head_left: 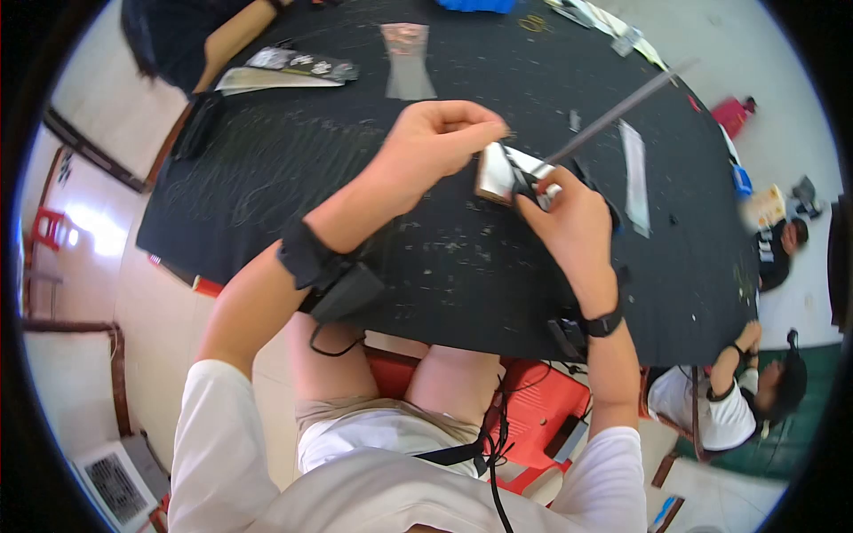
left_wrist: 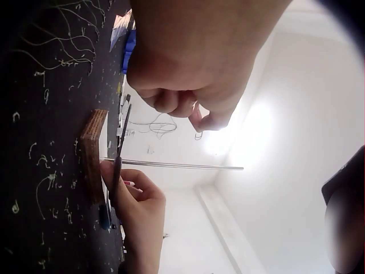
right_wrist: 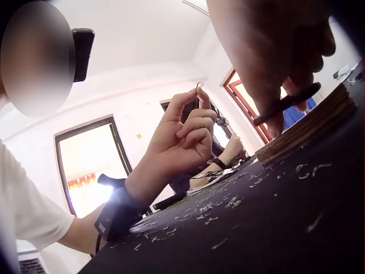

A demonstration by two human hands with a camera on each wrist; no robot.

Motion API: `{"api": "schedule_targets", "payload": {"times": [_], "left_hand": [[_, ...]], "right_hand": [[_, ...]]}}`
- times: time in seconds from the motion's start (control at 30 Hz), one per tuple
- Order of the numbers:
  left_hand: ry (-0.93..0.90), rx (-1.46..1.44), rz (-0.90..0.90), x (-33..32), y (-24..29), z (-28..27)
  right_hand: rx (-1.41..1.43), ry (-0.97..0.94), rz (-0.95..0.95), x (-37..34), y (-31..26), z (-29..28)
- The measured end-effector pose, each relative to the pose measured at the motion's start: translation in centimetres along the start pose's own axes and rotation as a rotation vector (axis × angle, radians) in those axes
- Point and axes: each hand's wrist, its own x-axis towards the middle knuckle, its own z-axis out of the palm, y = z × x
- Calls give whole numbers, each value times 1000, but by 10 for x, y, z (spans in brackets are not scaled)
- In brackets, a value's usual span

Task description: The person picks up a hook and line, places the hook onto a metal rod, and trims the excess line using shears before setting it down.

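Raised over the table, my left hand point(head_left: 440, 138) pinches a small thin loop point(right_wrist: 199, 85), like bent wire, between thumb and forefinger. Its other fingers curl in. My right hand point(head_left: 573, 218) rests at a block point(left_wrist: 93, 154) with layered brown sides and a white top. The fingers of that hand hold a slender dark tool point(left_wrist: 118, 160) with a pointed tip, lying across the block. A thin metal rod point(left_wrist: 182, 165) stands up from the block, its base close by the right fingertips. The right palm is hidden in the left wrist view.
Pale thread scraps point(right_wrist: 234, 202) litter the black table point(head_left: 418, 284). Long loose threads point(head_left: 258, 169) lie at left. Beyond the hands are a clear packet point(head_left: 409, 75) and dark packaging point(head_left: 302, 67); a pale strip point(head_left: 634, 178) lies at right. Another person's arm point(head_left: 235, 40) reaches in at top left.
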Motion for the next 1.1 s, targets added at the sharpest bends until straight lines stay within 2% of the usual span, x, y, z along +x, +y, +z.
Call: {"api": "schedule_targets", "payload": {"times": [0.2, 0.27, 0.33, 0.43, 0.5, 0.57, 0.7, 0.8, 1.1], "left_hand": [[-103, 3, -58, 1, -3, 0], [12, 80, -110, 2, -4, 0], [-8, 67, -116, 5, -5, 0], [6, 74, -131, 3, -9, -2], [51, 79, -124, 5, -7, -2], [45, 80, -119, 4, -6, -2], [15, 69, -102, 1, -4, 0], [-20, 70, -98, -2, -1, 3], [-92, 48, -53, -8, 1, 7]], "right_hand": [[148, -59, -12, 4, 7, -12], [107, -151, -46, 8, 11, -24], [82, -210, -108, 9, 8, -37], [-80, -138, -103, 15, 15, -32], [-10, -94, -99, 18, 13, -31], [499, 21, -88, 16, 7, -33], [534, 189, -151, 6, -20, -34], [407, 219, -212, 8, -23, -30], [428, 120, -215, -2, -34, -37]]}}
